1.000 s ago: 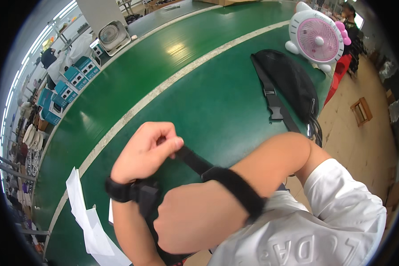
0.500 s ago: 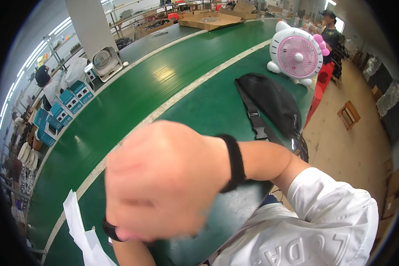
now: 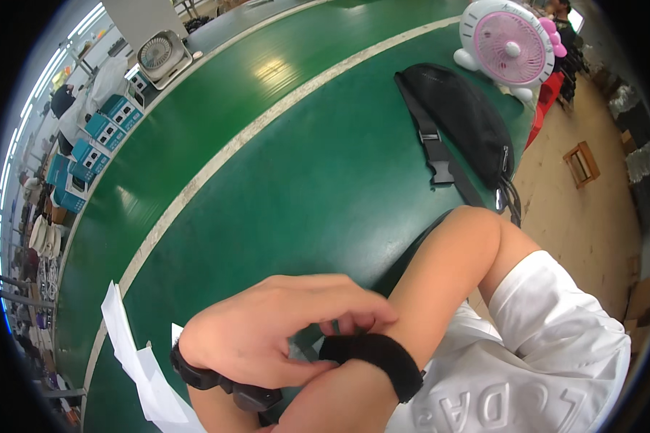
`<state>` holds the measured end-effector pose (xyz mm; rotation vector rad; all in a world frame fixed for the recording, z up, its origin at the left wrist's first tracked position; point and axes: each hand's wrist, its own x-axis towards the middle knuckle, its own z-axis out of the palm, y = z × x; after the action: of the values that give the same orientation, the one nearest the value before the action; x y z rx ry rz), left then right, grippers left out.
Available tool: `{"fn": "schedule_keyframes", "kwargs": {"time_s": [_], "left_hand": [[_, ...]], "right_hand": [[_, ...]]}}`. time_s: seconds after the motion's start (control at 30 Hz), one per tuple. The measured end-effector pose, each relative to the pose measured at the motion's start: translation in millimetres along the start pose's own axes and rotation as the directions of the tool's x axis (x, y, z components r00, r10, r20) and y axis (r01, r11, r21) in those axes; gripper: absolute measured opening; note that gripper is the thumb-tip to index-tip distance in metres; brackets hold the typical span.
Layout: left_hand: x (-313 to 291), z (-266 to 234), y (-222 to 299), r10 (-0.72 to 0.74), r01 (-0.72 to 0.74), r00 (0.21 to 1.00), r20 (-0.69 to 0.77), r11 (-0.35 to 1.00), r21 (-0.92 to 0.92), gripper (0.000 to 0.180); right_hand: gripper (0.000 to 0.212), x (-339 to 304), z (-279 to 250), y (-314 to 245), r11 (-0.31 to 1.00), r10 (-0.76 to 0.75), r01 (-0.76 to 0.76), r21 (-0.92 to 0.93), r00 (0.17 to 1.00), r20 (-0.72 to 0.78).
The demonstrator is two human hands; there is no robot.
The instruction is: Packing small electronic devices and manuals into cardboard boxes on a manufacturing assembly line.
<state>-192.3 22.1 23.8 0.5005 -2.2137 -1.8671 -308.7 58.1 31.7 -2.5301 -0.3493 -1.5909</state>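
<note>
My left hand (image 3: 274, 325) reaches across to my right wrist. Its thumb and curled fingers close around a black fabric wristband (image 3: 390, 364) worn there. Around my left wrist runs a black strap (image 3: 191, 372) with a dark box-shaped piece (image 3: 256, 397) on it. My right forearm slants down from the right, and only the near part of my right hand (image 3: 325, 411) shows at the lower edge; its fingers are out of sight. White paper sheets (image 3: 141, 368) lie on the green table to the left of my left arm.
A black waist bag (image 3: 458, 119) with a buckle strap lies on the green table (image 3: 289, 187). Behind it stands a pink and white fan (image 3: 513, 47). A beige fan (image 3: 164, 59) and blue boxes (image 3: 105, 133) line the far left edge. A wooden stool (image 3: 581, 164) is on the floor.
The blurred hand in front has dropped lower, and my right forearm has swung downward. My left hand now shows at the right wristband. The view has tilted down, revealing more tabletop.
</note>
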Motion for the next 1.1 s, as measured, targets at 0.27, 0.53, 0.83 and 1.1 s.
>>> {"fn": "schedule_keyframes", "kwargs": {"time_s": [0.27, 0.53, 0.83, 1.1], "left_hand": [[-3.9, 9.3, -15.0, -0.204, 0.118, 0.894, -0.399, 0.966, -0.229, 0.026], [10.3, 34.4, 0.4, 0.170, -0.371, 0.790, -0.589, 0.897, -0.239, 0.017], [12.9, 35.7, 23.2, -0.138, -0.102, 0.863, -0.485, 0.895, -0.434, 0.022], [17.5, 40.5, 9.0, 0.187, -0.287, 0.724, -0.664, 0.957, -0.043, 0.021]], "right_hand": [[0.026, 2.6, -26.0, 26.4, 0.986, -0.135, 0.120, 0.113, 0.981, 0.136], [0.042, 14.4, -52.3, 19.8, 0.850, 0.415, -0.136, 0.509, 0.767, -0.488], [0.032, 22.1, -101.4, 9.7, 0.984, 0.103, -0.012, 0.178, 0.855, -0.508], [0.043, 23.3, -81.0, 43.7, 0.572, 0.362, -0.136, 0.809, 0.927, -0.100]]}}
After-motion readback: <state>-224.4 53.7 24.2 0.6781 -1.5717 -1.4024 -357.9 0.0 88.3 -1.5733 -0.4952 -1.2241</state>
